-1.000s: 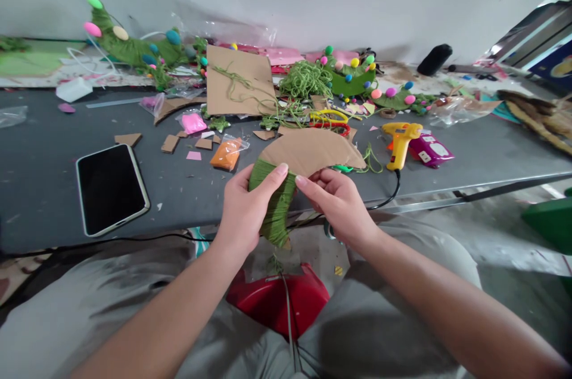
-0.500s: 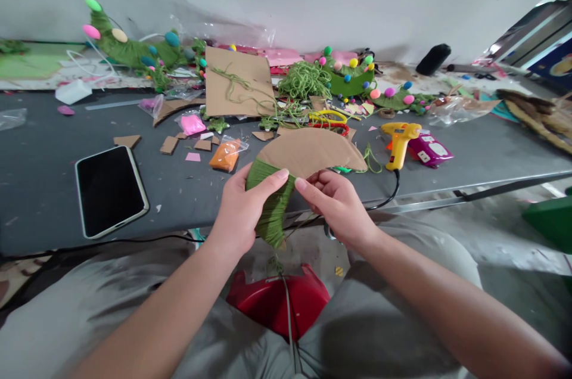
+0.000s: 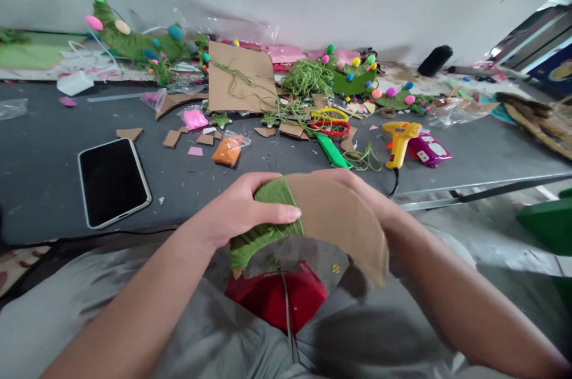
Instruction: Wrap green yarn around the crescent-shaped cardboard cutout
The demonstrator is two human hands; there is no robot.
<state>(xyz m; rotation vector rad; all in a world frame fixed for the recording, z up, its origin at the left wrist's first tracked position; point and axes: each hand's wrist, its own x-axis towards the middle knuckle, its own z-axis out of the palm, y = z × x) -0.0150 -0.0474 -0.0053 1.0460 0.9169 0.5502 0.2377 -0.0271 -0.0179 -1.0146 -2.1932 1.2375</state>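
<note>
A crescent of brown cardboard (image 3: 342,212) is held over my lap, in front of the table edge. Green yarn (image 3: 273,193) is wound closely around its left part, while the right part is bare. My left hand (image 3: 239,203) grips the wrapped part, thumb across the front and fingers behind. Behind the bare part's upper edge is my right hand (image 3: 364,189), its fingers hidden by the cardboard. I cannot make out whether it holds a strand.
On the grey table lie a phone (image 3: 114,182), a yellow glue gun (image 3: 400,142), a green cutter (image 3: 331,150), scissors (image 3: 330,123), an orange packet (image 3: 227,149) and a yarn heap (image 3: 306,78). Decorated green crescents (image 3: 134,48) stand behind. A red object (image 3: 277,301) is below.
The crescent has turned, its bare end swinging down to the right, and has come lower and nearer. My right hand has gone from its front inner edge to behind it.
</note>
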